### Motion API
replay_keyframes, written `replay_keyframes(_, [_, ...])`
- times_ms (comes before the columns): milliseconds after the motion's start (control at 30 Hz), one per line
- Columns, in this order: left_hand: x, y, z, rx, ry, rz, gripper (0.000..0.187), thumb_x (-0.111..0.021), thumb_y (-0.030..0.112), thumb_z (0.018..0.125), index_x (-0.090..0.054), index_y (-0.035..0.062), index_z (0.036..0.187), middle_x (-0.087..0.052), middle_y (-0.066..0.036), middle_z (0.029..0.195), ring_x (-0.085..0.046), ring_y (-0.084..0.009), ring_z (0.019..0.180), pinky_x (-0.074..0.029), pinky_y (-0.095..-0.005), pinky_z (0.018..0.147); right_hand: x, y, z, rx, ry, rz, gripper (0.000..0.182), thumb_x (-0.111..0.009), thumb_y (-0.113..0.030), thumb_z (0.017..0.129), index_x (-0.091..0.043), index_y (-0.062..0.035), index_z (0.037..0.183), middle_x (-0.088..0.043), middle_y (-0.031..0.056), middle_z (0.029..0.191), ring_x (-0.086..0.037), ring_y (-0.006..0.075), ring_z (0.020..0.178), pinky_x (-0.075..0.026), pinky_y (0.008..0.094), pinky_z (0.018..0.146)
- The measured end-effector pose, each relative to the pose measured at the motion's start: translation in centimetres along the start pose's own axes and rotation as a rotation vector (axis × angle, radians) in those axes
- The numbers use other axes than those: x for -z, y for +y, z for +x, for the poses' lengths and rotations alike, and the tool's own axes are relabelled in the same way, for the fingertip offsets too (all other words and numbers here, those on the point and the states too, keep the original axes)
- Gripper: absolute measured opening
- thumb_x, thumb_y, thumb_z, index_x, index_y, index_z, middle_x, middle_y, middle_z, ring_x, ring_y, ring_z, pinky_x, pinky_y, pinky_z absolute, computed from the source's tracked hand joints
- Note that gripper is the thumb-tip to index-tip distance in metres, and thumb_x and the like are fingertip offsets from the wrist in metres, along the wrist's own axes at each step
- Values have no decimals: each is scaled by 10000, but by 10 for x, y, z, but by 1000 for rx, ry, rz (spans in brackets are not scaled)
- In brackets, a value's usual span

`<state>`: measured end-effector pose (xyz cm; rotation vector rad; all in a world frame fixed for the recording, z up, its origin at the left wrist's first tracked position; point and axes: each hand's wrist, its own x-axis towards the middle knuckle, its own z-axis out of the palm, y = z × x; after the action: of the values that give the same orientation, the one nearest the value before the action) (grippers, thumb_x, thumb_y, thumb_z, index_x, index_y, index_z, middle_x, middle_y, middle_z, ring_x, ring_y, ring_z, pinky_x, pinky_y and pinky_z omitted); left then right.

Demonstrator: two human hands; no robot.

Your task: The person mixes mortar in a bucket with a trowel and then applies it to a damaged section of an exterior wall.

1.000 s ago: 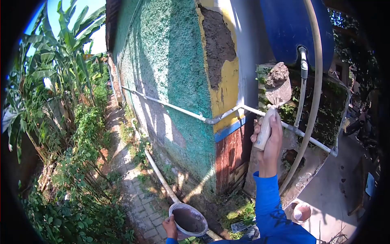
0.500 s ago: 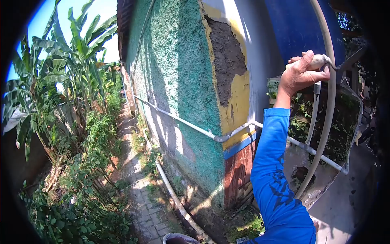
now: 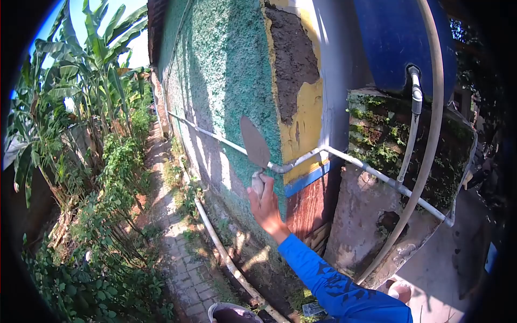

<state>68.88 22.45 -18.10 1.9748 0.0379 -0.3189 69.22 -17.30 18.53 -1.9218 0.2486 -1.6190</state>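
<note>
My right hand (image 3: 265, 209), in a blue sleeve, grips the handle of a pointing trowel (image 3: 254, 142) with its fingers closed round it. The leaf-shaped grey blade tilts up and to the left, overlapping the rough green wall (image 3: 245, 70) and the pipe in this view. Above and to the right, a dark bare patch (image 3: 293, 59) shows where the yellow corner paint and plaster have come away. My left hand is out of view.
A grey-white pipe (image 3: 202, 132) runs along the wall and round the corner. At the right are a blue tank (image 3: 396, 48), a hanging hose (image 3: 431, 118) and a mossy block (image 3: 377, 129). A bucket (image 3: 218, 308) stands low, beside a brick path (image 3: 186, 272) and plants.
My right hand has swung left and down with the trowel, from in front of the blue tank to the green wall near the corner. The view has shifted slightly.
</note>
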Motion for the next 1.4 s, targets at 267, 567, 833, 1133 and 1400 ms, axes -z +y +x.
replay_keyframes(267, [-47, 47, 17, -22, -18, -128, 492, -710, 363, 846, -645, -109, 722, -616, -65, 671, -509, -127, 633, -441, -364, 590, 110, 22, -305, -1112, -593, 215, 428, -670, -265, 934, -417, -103, 1239, -584, 50, 720, -567, 121, 535, -471, 302, 496])
replay_keyframes(567, [-83, 146, 25, -211, -343, -252, 411, -693, 234, 903, -447, 127, 592, -381, 99, 619, -302, -39, 595, -223, -274, 521, 143, 12, -332, -843, -1024, -311, 402, -535, -289, 940, -550, 3, 1217, -631, 266, 1123, -615, 449, 1004, -487, 511, 854])
replay_keyframes(833, [-95, 224, 27, -576, -415, -103, 275, -748, 216, 873, -715, -55, 906, -555, 35, 634, -429, -52, 614, -388, -290, 541, 107, -1, -287, -635, -1153, -643, 399, -518, -213, 921, -550, 92, 1175, -648, 324, 916, -660, 453, 837, -534, 517, 773])
replay_keyframes(1133, [-118, 229, 22, -683, -468, -35, 310, -792, 240, 828, -678, -41, 764, -495, -28, 516, -365, -71, 505, -313, -322, 457, 139, -52, -282, -804, -1219, -328, 388, -519, -249, 966, -565, 91, 1147, -646, 322, 856, -646, 470, 848, -496, 535, 820])
replay_keyframes(1400, [-135, 182, 18, -618, -469, 71, 427, -768, 320, 835, -608, -31, 651, -470, -82, 492, -373, -125, 465, -322, -366, 457, 142, -28, -306, -1152, -1214, 71, 394, -518, -375, 1001, -631, -31, 1157, -637, 90, 809, -640, 167, 617, -511, 340, 518])
